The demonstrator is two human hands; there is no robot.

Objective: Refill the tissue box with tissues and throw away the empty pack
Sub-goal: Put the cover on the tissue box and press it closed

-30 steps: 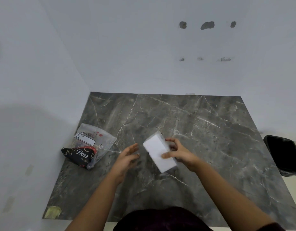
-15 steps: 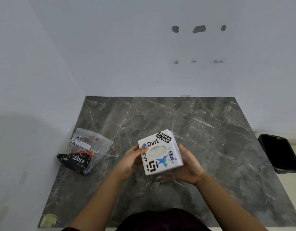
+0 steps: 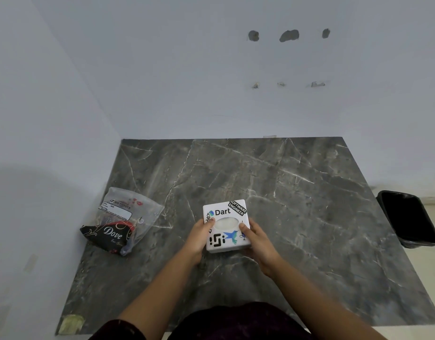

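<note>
A white square tissue box [image 3: 225, 215] covered in stickers lies top-up at the middle of the dark marble table [image 3: 297, 192], white tissue showing in its oval slot. My left hand [image 3: 199, 238] grips its left side and my right hand [image 3: 256, 238] grips its right side, thumbs on the top face. A clear plastic tissue pack [image 3: 128, 212] lies crumpled at the table's left edge, looking empty of tissues.
A black Dove pouch [image 3: 108, 235] lies against the clear pack near the left wall. A black bin [image 3: 410, 219] stands on the floor off the table's right edge. White walls close the left and far sides.
The box was turned from its blank underside to sticker side up. My left hand took hold of it, and both hands brought it down flat and squared it to me.
</note>
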